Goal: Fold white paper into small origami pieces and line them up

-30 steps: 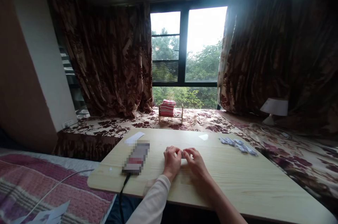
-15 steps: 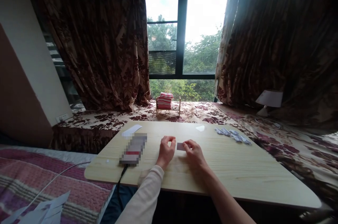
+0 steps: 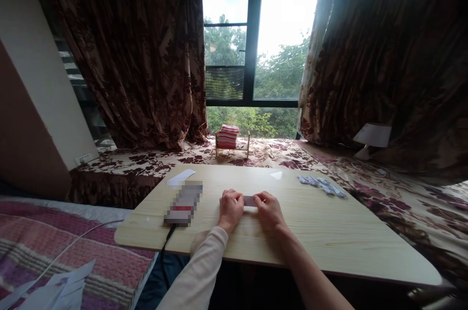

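Observation:
A small strip of paper (image 3: pixel 250 201) spans the gap between my two hands, just above the pale wooden table (image 3: pixel 329 237). My left hand (image 3: pixel 231 208) pinches its left end, and my right hand (image 3: pixel 269 206) pinches the right end. The fingertips cover both ends of the strip. Left of my hands lies a phone-like device (image 3: pixel 184 203), blurred out, with a black cable at its near end. Beyond it rests a white paper strip (image 3: pixel 181 177). Several small folded paper pieces (image 3: pixel 322 185) lie in a group at the table's right rear.
A white paper triangle (image 3: pixel 277 175) lies near the table's far edge. Behind the table, a small wooden rack (image 3: pixel 231 150) holds folded red-and-white cloths (image 3: pixel 227 137). A lamp (image 3: pixel 372 135) stands right on the window ledge. Paper sheets (image 3: pixel 60 286) lie on the bed (image 3: pixel 109 251) at left.
My left hand has closed on the free left end of the paper strip, which only my right hand held before. The view has shifted slightly.

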Available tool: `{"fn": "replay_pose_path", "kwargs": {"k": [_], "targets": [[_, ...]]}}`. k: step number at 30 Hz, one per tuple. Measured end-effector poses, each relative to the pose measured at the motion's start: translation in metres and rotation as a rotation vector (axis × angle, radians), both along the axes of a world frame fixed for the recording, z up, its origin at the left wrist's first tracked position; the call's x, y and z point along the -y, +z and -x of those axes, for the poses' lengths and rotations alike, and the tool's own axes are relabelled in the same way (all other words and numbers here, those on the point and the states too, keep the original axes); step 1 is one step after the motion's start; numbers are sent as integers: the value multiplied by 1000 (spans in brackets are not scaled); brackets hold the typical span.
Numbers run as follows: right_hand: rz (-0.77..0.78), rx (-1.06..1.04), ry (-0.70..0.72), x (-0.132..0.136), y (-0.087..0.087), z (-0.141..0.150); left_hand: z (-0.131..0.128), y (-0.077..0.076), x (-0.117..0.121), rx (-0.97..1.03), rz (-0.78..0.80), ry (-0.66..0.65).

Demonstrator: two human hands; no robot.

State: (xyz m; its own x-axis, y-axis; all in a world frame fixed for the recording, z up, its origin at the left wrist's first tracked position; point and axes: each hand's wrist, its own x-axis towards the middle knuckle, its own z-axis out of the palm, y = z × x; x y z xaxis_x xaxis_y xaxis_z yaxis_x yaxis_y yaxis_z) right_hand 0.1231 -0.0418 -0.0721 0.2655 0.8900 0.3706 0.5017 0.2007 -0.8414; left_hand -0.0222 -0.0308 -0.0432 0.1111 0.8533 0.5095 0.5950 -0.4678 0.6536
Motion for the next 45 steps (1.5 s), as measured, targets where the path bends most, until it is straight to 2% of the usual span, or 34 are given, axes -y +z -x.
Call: {"fn": "replay_pose_path", "kwargs": {"k": [4, 7, 11, 14, 30, 35, 42, 45], "targets": [[-10, -92, -117, 0, 1, -9, 12, -2, -10, 45, -5, 107], [-61, -144, -158, 2, 6, -9, 16, 2, -10, 80, -56, 136], [-180, -168, -113, 6, 15, -1, 2, 6, 0, 84, -154, 16], [-223, -158, -66, 7, 20, 4, -7, 6, 3, 113, -178, -24], [-173, -144, 77, 8, 18, 8, -5, 4, 3, 189, -50, -106], [-170, -139, 31, 8, 18, 10, -5, 4, 2, 195, -31, -116], [-185, -176, -150, 7, 18, 1, 2, 4, -5, 236, -6, -104], [-195, -166, -147, 9, 20, 0, 10, 7, -5, 262, 13, -141]]}}
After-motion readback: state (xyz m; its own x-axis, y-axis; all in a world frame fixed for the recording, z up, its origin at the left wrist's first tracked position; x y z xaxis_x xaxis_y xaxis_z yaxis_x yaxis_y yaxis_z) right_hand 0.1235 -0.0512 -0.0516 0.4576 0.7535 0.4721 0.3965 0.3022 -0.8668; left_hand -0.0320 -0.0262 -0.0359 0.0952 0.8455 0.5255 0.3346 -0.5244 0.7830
